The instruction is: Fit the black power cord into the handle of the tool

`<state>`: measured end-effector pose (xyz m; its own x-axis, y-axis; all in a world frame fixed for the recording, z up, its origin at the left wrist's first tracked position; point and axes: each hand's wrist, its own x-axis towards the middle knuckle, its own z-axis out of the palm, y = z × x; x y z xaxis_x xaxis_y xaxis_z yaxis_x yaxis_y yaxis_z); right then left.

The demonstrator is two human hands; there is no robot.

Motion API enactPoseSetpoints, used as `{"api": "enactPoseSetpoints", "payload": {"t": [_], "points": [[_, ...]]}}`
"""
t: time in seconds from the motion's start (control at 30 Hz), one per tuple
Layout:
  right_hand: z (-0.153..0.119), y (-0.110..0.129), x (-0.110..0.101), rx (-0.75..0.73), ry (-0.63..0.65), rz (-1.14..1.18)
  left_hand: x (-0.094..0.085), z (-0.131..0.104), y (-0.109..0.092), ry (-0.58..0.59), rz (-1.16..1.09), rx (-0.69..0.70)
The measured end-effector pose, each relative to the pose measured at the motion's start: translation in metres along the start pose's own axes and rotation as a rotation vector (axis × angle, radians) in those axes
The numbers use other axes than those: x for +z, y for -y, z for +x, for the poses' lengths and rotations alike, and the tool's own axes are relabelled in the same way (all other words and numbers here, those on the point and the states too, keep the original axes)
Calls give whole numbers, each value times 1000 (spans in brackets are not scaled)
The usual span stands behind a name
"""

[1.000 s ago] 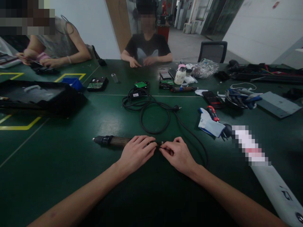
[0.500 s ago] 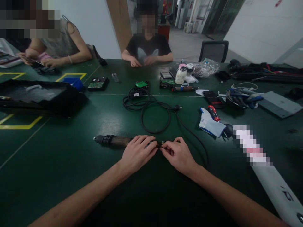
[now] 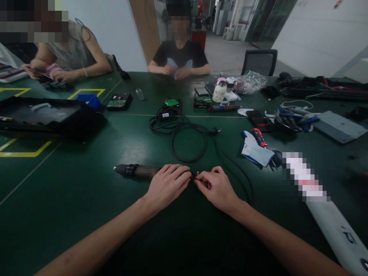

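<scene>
An electric screwdriver (image 3: 143, 171) with a brown body and black nose lies on the green table, its bit pointing left. My left hand (image 3: 169, 184) is closed over its rear part, fingers pressing from above. Beside the tail end, my right hand (image 3: 217, 188) pinches a small connector, with a bit of brass-coloured metal showing at the fingertips. The two hands almost meet there. A black power cable (image 3: 189, 161) with an adapter box (image 3: 165, 115) lies looped beyond them and runs round toward my right wrist. My fingers hide most of the joint between connector and tool.
A black tray (image 3: 51, 115) stands at left. Green circuit-board drives (image 3: 172, 102) lie farther back. To the right are a glove (image 3: 255, 151), a red-handled tool (image 3: 259, 137), a phone (image 3: 258, 120), and a long white piece (image 3: 336, 226). Two people sit across the table.
My fingers have shifted only slightly at the tail of the screwdriver; both hands stay in place. The person opposite has brought their hands closer together.
</scene>
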<state>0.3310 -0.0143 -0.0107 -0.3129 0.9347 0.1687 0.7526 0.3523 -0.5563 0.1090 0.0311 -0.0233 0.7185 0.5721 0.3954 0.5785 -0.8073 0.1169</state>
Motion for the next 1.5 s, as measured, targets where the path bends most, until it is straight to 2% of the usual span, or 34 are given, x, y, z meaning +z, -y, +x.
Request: {"api": "enactPoseSetpoints", "payload": {"t": [0.23, 0.37, 0.53, 0.67, 0.83, 1.0, 1.17, 1.3, 1.5], "points": [[0, 0, 0, -3, 7, 3, -1, 1, -1, -3, -15, 20], [0, 0, 0, -1, 8, 1, -1, 1, 0, -15, -12, -15], [1, -1, 1, -5, 9, 11, 1, 1, 0, -5, -14, 24], [1, -1, 0, -7, 9, 11, 0, 1, 0, -12, -2, -25], [0, -1, 1, -4, 5, 9, 0, 1, 0, -2, -9, 37], [0, -2, 2, -6, -3, -8, 1, 1, 0, -4, -15, -19], [0, -1, 2, -9, 1, -13, 1, 0, 0, 2, -31, 6], [0, -1, 1, -12, 1, -13, 0, 0, 0, -7, -24, -28], [0, -2, 1, -14, 4, -5, 1, 0, 1, -1, -30, 22]]}}
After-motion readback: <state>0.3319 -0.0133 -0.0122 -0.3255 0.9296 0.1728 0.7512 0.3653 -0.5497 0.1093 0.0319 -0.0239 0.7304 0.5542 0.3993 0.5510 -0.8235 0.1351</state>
